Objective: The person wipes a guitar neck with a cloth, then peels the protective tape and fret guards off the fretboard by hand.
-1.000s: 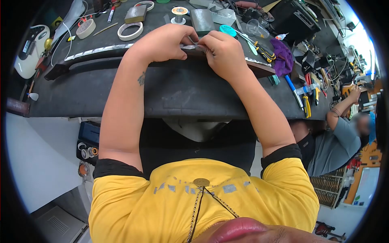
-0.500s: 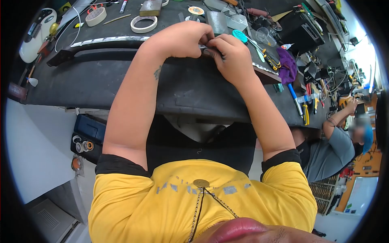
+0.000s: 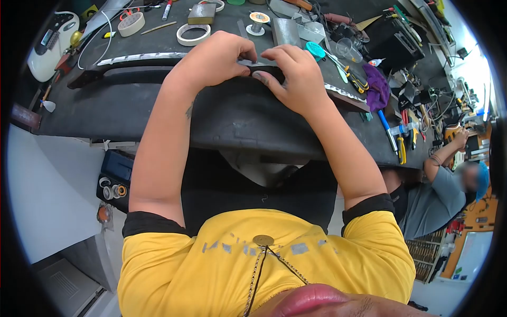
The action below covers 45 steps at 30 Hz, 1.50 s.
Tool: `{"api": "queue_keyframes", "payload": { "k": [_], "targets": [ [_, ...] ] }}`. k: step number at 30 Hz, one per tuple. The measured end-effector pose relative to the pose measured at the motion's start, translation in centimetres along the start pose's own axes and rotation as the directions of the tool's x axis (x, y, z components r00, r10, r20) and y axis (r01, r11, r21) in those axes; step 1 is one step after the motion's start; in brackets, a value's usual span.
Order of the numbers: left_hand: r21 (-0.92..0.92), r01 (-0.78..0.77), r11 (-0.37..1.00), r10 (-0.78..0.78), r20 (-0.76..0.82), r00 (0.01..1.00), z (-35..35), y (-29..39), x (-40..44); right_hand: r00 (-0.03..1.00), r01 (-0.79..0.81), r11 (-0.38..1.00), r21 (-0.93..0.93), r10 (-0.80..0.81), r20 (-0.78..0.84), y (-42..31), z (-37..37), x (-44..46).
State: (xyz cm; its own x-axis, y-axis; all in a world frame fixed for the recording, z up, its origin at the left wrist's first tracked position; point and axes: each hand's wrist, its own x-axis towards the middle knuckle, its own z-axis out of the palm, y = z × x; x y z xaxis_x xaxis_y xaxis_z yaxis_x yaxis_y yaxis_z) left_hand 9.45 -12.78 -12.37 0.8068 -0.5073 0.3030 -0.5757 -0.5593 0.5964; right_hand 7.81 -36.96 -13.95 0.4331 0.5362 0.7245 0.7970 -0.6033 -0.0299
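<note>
A long dark guitar neck (image 3: pixel 134 66) lies across the near part of the workbench, with a silvery-white strip (image 3: pixel 142 57) along its upper edge. My left hand (image 3: pixel 219 61) is bent over its middle, fingers curled on the far side and thumb on the near side. A small light-grey patch shows between those fingertips; I cannot make out whether it is loose. My right hand (image 3: pixel 301 76) grips the neck just to the right, index finger over it and thumb against the near side. A short dark stretch of the neck shows between the two hands.
Beyond the neck stand a masking tape roll (image 3: pixel 193 35), a wire spool (image 3: pixel 258 24), a metal block (image 3: pixel 285 31) and a turquoise disc (image 3: pixel 315 50). Pliers (image 3: pixel 355 79) and a purple cloth (image 3: pixel 376 87) lie right. A co-worker (image 3: pixel 435 195) sits at the right.
My hands, close together before, have moved apart, the left one shifting left. More of the dark neck and the wire spool shows between and behind them. The view has shifted slightly.
</note>
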Motion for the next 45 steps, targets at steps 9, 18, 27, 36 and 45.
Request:
{"api": "queue_keyframes", "payload": {
  "k": [9, 18, 27, 36, 45],
  "targets": [
    [-0.016, -0.025, 1.0, 0.025, -0.029, 0.999, 0.1, -0.1, -0.3, 0.999, 0.032, 0.983, -0.18, -0.036, -0.024, 0.5, 2.7, 0.0],
    [-0.016, -0.024, 1.0, 0.023, -0.061, 0.998, 0.4, -0.7, -0.3, 0.997, -0.066, 0.997, 0.043, 0.063, 0.052, -0.8, 1.9, 1.4],
    [0.183, -0.027, 0.983, 0.057, -0.159, 0.986, -2.8, -1.9, -3.8, 1.0, -0.027, 0.997, -0.077, 0.027, -0.008, -0.9, 3.2, 1.3],
    [0.153, -0.163, 0.975, 0.2, -0.275, 0.94, -0.6, -4.3, -4.1, 0.998, 0.065, 0.994, 0.09, -0.066, 0.006, -2.1, 3.3, 3.0],
    [-0.012, -0.089, 0.996, 0.083, -0.255, 0.963, -2.0, -2.9, -5.2, 0.999, 0.046, 0.996, -0.076, -0.047, -0.004, -1.9, 5.4, 2.9]
  ]
}}
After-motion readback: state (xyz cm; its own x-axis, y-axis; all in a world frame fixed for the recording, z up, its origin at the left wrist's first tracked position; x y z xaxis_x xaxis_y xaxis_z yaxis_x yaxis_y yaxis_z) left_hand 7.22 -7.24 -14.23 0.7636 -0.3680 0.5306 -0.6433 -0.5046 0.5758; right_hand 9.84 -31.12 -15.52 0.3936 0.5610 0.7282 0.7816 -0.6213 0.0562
